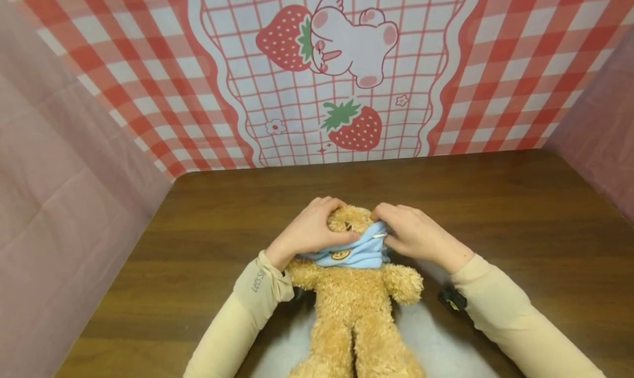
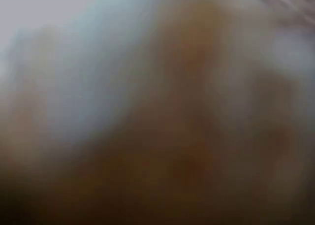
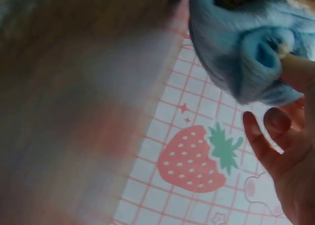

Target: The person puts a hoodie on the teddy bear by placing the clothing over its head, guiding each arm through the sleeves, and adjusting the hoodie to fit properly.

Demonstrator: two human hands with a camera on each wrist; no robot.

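Observation:
A tan plush teddy bear (image 1: 354, 298) lies on its back, legs toward me. A light blue toy-sized top (image 1: 364, 251) with a yellow smiley patch is bunched round its neck and lower face. My left hand (image 1: 309, 226) holds the top at the left of the bear's head, thumb across the cloth's upper edge. On the other side my right hand (image 1: 416, 232) pinches the top near a small white strip. In the right wrist view the blue cloth (image 3: 221, 52) folds round the thumb, and other fingers (image 3: 261, 141) stand apart from it. The left wrist view is too blurred to read.
The bear lies on a brown wooden table (image 1: 223, 213), partly over a pale grey patch (image 1: 436, 339). A red-and-white checked cloth (image 1: 520, 64) with strawberries hangs at the back. Pink cloth (image 1: 74, 202) closes off the left side, and more hangs at the right.

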